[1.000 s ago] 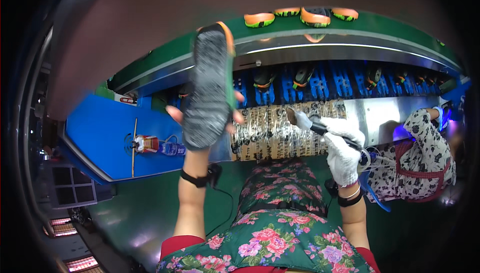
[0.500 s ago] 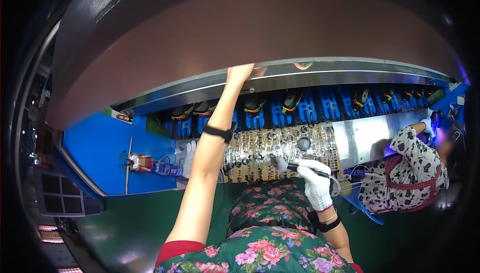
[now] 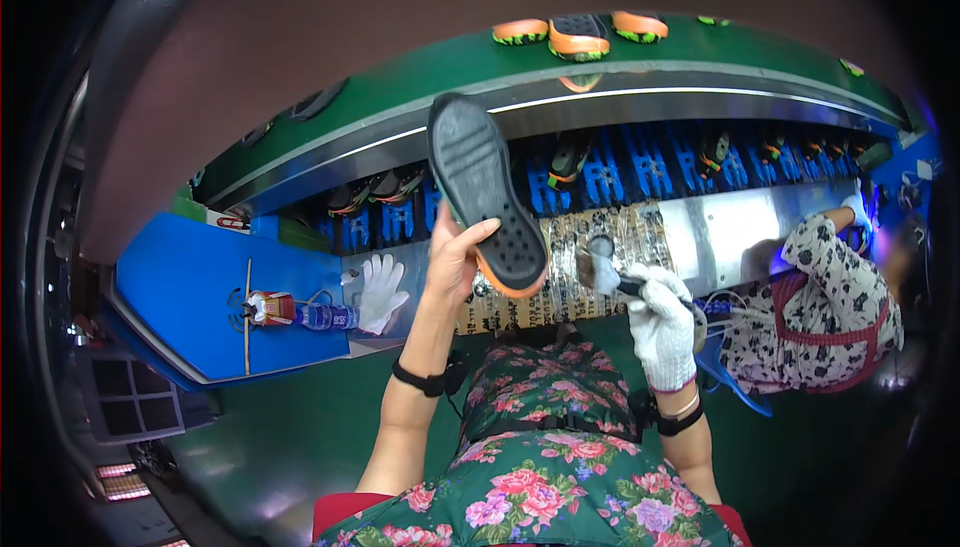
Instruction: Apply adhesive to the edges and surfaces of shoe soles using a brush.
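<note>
A shoe sole (image 3: 487,172), black on its inner face with small holes and orange at the heel rim, is gripped by my bare left hand (image 3: 452,259). It is held tilted above the worktop, thumb on the inner face. My right hand (image 3: 662,332), in a white knit glove, is closed around a brush (image 3: 608,275) with a dark handle and pale bristles. The bristles are beside a small round dish (image 3: 600,246) on the worktop; whether they touch it I cannot tell. Brown cardboard under clear film (image 3: 510,317) covers the worktop below.
More orange-rimmed soles (image 3: 579,39) lie on a green belt (image 3: 400,87) at the back. Below its metal edge, blue racks (image 3: 652,165) carry shoes. At left, a blue table (image 3: 190,297) holds a bottle (image 3: 328,317); a white glove (image 3: 381,292) lies nearby. A co-worker (image 3: 815,317) is at right.
My left hand has come back from the far edge, now with a sole in it. The brush has moved up and right toward the dish. More of the green belt shows.
</note>
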`<state>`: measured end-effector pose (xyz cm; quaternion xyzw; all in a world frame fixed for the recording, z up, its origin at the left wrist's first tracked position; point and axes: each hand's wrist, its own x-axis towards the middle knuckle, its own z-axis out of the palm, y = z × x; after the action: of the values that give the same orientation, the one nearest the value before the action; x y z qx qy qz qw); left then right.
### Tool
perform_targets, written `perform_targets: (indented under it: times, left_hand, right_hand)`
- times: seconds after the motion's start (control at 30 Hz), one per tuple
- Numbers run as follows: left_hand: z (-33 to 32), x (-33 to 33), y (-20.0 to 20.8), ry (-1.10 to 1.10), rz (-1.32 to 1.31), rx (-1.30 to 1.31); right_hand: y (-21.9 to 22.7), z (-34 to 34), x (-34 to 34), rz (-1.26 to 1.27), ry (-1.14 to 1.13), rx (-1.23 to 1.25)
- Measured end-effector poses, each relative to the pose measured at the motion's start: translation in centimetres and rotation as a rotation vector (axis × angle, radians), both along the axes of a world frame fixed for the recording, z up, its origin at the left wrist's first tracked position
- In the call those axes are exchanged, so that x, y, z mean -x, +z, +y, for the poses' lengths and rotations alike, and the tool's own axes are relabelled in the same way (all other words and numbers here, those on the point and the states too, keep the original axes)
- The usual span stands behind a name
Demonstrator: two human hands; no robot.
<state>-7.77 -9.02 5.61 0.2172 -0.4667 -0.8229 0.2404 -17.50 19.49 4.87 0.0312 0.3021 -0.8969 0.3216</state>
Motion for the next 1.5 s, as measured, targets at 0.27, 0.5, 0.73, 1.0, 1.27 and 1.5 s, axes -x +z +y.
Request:
perform_targets:
  times: [0.27,0.5,0.73,1.0,1.27,1.5]
  left_hand:
    - [6.9,-3.3,-2.7,-0.404,-0.042,-0.585]
    - [9.5,-1.7,-0.4,-0.268,0.363,-0.790]
    - [12.4,-1.1,-1.8,-0.157,-0.068,-0.330]
    - [10.5,-1.4,-2.5,-0.238,0.098,-0.460]
    - [9.0,-2.1,-5.5,-0.078,-0.075,-0.450]
    - [8.2,-2.5,-6.0,-0.284,-0.009,-0.290]
  right_hand:
    - [6.6,-4.2,0.2,0.689,0.058,-0.348]
    - [7.4,-4.5,1.9,1.285,-0.113,-0.474]
    - [7.3,-5.2,1.0,1.721,-0.205,-0.644]
    - [6.2,-4.6,1.6,1.390,-0.314,-0.516]
    - [4.7,-5.2,-0.6,1.512,-0.075,-0.357]
    - [3.9,-4.8,-0.2,1.426,-0.110,-0.330]
